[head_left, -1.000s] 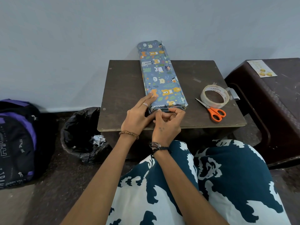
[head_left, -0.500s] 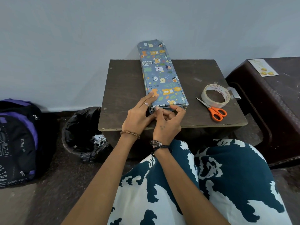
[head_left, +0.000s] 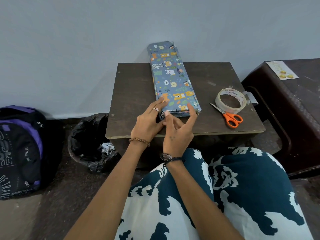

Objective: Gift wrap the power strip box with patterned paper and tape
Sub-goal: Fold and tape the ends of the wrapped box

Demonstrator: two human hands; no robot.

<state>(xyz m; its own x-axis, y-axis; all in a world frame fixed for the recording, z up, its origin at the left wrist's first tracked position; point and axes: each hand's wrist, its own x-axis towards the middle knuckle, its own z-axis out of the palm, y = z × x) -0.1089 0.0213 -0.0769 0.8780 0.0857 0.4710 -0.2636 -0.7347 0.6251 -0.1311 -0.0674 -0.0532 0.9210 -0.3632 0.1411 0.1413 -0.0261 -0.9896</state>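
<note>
**Both hands at the near end of the wrapped box**

We see the power strip box point(head_left: 173, 80), already covered in blue animal-print paper, lying lengthwise on the dark tabletop point(head_left: 135, 94) with its far end overhanging the back edge toward the wall. Our left hand point(head_left: 147, 122) rests flat against the near left corner, fingers point(head_left: 160, 103) straight and laid along the paper. Our right hand point(head_left: 178, 134) sits at the near end, fingers spread fairly wide and relaxed, one fingertip touching the end flap and another the top near the right corner (it holds nothing that we can make out). The tape roll point(head_left: 231, 100) lies to the right of the box, with the orange-handled scissors point(head_left: 228, 116) just beside it. On the floor to the left stand a bin lined with a black bag point(head_left: 90, 141) and a purple-and-black backpack point(head_left: 20, 149).
</note>
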